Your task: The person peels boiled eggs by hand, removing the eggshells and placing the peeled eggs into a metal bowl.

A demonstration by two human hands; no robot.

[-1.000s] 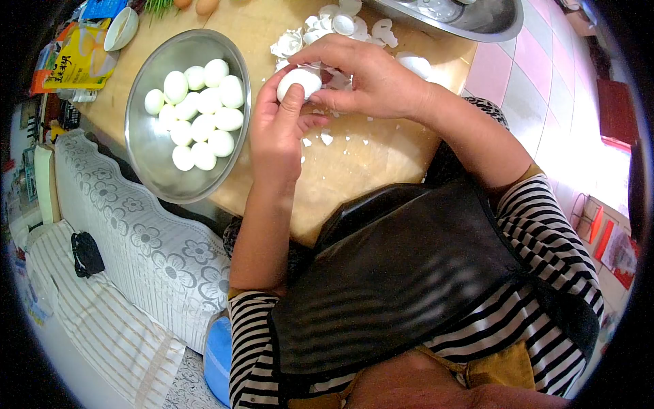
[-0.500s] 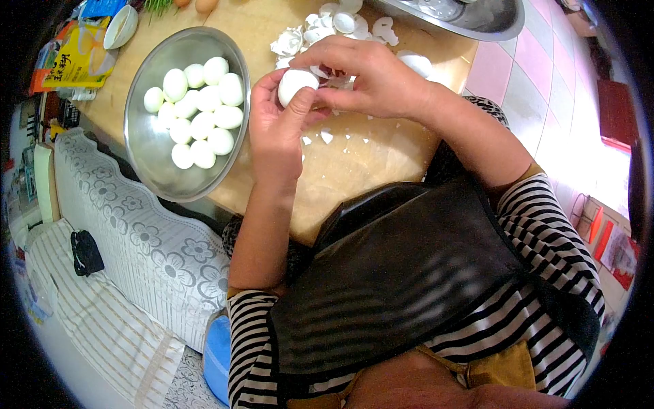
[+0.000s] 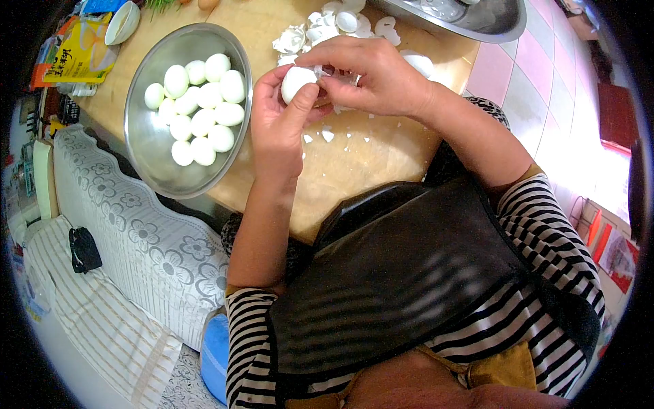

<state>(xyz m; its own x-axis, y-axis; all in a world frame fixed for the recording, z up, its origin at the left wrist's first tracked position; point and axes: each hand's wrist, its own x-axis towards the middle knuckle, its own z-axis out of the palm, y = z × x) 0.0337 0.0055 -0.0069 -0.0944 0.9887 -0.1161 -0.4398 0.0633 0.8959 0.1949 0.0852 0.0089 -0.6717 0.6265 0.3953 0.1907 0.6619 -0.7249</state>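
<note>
A white egg [image 3: 297, 83] sits in my left hand [image 3: 278, 123], with the thumb pressed against its near side and the fingers wrapped behind it. My right hand [image 3: 381, 80] is at the egg's right side, thumb and fingers closed on a piece of eggshell [image 3: 330, 70]. Part of that shell is hidden by the fingers. Left of my hands, a steel bowl [image 3: 153, 167] contains several peeled eggs [image 3: 202, 123]. Broken eggshells [image 3: 346, 22] lie heaped just beyond my hands, and small shell bits [image 3: 328, 136] are scattered below them on the wooden table [image 3: 354, 174].
A metal basin [image 3: 477, 24] stands at the table's far right corner. Yellow food packets [image 3: 85, 51] and a small white bowl [image 3: 122, 24] are at the far left. A cloth-covered sofa [image 3: 136, 225] runs along the left side. Brown eggs [image 3: 206, 3] show at the top edge.
My right thumb and fingers have drawn closer together at the egg's side. The left hand still holds the egg in nearly the same place. The view has shifted very slightly.
</note>
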